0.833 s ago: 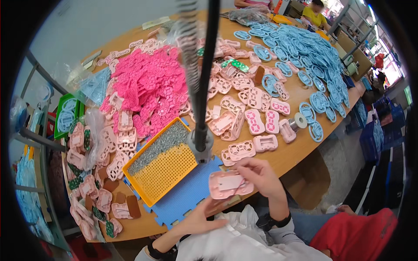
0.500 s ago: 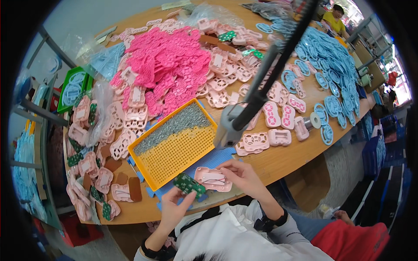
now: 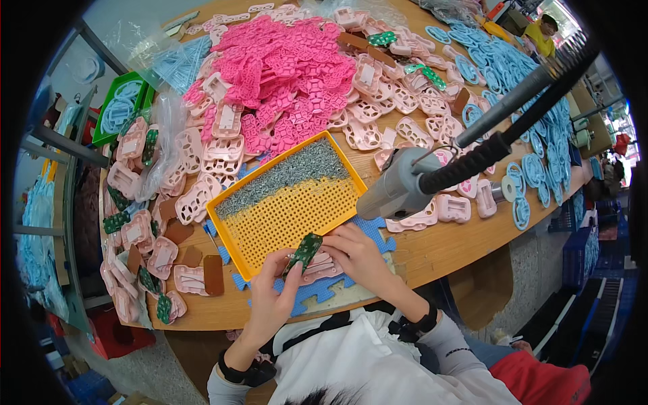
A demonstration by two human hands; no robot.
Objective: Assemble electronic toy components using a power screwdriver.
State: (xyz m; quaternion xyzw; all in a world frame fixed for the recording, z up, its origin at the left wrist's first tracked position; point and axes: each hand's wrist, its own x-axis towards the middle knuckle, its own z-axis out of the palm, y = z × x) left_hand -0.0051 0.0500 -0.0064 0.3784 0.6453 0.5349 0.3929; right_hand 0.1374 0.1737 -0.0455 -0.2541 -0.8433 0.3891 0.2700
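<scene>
The worktop point(image 3: 432, 255) spans most of the frame, its near edge curving below the hands. A bright pink heap point(image 3: 283, 74) covers its upper middle, and a heap of blue rings point(image 3: 557, 162) fills the upper right. The yellow tray point(image 3: 270, 236) sits at the centre, tilted, with the grey driver point(image 3: 398, 189) hanging over its right side. A blue mat point(image 3: 375, 233) shows at the tray's lower right, and a green bin point(image 3: 145, 100) stands upper left. In the lower centre, the left hand point(image 3: 270, 290) grips a green board point(image 3: 304, 251) between thumb and fingers, holding it aslant over the left part of a pale pink casing point(image 3: 322, 267). The right hand point(image 3: 368, 263) has its fingers bent at the casing's upper right; their tips are partly hidden, so I cannot tell whether they grip it. Small metal pieces point(image 3: 290, 172) fill the tray's upper half.
</scene>
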